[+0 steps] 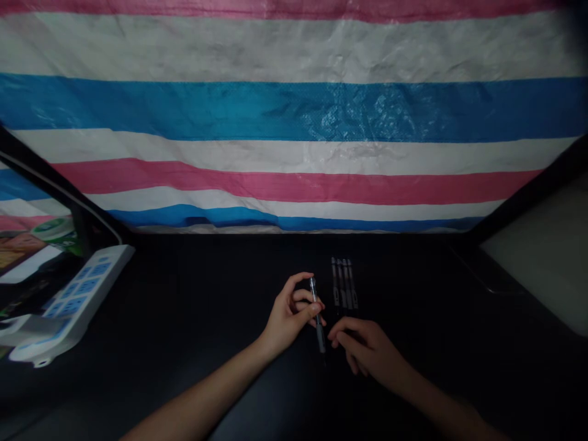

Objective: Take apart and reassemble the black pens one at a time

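Head view, and both hands are low over the dark counter [206,294]. The left hand [289,315] is closed around a pen [320,334], thumb and fingers pinching the upper barrel so the pen stands tilted, its top end up by the fingertips and its lower end pointing down towards the counter. Just to the right, the right hand [367,352] has its fingers drawn close together at that lower end. It's dim down there, so whether they grip the tip, a small part, or nothing at all, I can't tell.

Just beyond the right hand, a row of four pens [343,286] lies side by side on the counter, neatly parallel and apart from both hands. Well off to the left of the left hand sits a white power strip [80,297], and a striped tarp [294,110] hangs behind everything.

As I judge it, the work is on that lower end of the held pen. Doing it well calls for a firm, unmoving left-hand pinch on the barrel, the right fingertips working straight along the pen's axis rather than across it, and elbows in so the laid-out row isn't knocked.
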Tool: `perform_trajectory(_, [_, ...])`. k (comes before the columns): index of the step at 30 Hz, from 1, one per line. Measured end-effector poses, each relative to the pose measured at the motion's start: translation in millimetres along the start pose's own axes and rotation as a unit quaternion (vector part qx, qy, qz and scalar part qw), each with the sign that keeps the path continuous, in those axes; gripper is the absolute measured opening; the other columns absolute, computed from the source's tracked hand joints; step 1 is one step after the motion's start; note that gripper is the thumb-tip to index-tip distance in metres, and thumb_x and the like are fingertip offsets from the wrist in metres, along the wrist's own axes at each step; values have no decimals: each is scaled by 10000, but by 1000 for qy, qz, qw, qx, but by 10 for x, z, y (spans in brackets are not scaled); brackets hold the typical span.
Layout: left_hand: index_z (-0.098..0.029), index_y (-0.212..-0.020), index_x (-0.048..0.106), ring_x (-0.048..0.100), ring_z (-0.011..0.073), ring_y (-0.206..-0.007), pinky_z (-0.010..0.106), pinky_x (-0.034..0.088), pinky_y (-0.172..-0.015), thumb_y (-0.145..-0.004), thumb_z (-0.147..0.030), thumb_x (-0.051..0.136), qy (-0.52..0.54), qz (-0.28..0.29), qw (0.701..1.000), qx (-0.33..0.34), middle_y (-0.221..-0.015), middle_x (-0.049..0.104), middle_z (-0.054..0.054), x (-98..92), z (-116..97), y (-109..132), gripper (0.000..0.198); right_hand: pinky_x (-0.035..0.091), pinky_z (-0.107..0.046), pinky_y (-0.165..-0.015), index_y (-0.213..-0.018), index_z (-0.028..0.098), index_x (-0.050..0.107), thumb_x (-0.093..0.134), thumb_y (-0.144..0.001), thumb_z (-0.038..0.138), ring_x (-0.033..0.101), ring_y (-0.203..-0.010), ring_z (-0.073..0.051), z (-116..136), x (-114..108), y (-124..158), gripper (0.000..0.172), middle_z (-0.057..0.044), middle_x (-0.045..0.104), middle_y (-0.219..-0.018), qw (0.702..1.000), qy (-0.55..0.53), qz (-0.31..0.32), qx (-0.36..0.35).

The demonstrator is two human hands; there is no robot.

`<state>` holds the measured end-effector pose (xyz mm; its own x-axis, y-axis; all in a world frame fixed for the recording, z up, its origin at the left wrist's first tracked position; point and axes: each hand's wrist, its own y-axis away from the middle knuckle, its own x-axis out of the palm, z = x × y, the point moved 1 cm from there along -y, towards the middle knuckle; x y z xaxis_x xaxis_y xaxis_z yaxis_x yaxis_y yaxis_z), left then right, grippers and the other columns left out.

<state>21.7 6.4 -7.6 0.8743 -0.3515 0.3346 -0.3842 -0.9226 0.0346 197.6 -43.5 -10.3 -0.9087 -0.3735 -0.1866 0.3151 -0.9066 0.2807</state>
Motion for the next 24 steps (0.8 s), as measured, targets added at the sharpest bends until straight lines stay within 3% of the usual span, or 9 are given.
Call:
perform_trajectory(13, [-218, -1218, 420, 687, 161, -624, 235, 503, -568, -780, -270, 714, 10, -5, 1000, -7, -833, 665, 21, -4, -27, 9, 530, 325, -144, -346, -866, 143, 626, 480, -870, 353, 472, -380, -31, -9, 1, 10, 256, -22, 621, -786, 1000, -8, 10, -4])
perform_trajectory(18, [-244, -1331, 345, 683, 145, -635, 223, 505, -570, -800, -263, 695, 14, -27, 1000, 1, -885, 682, 39, -12, -30, 6, 636, 328, -137, -354, -870, 143, 632, 481, -868, 344, 481, -397, -30, 10, 3, 15, 252, -27, 627, -805, 1000, -10, 10, -2])
perform_trajectory(24, [-209, -1208, 412, 687, 160, -618, 235, 523, -560, -798, -268, 699, 22, -27, 999, -9, -822, 681, 28, -5, -43, 7, 504, 324, -143, -348, -855, 138, 632, 483, -859, 349, 469, -386, -35, 26, 8, 17, 258, -31, 631, -780, 1000, 0, 7, -1])
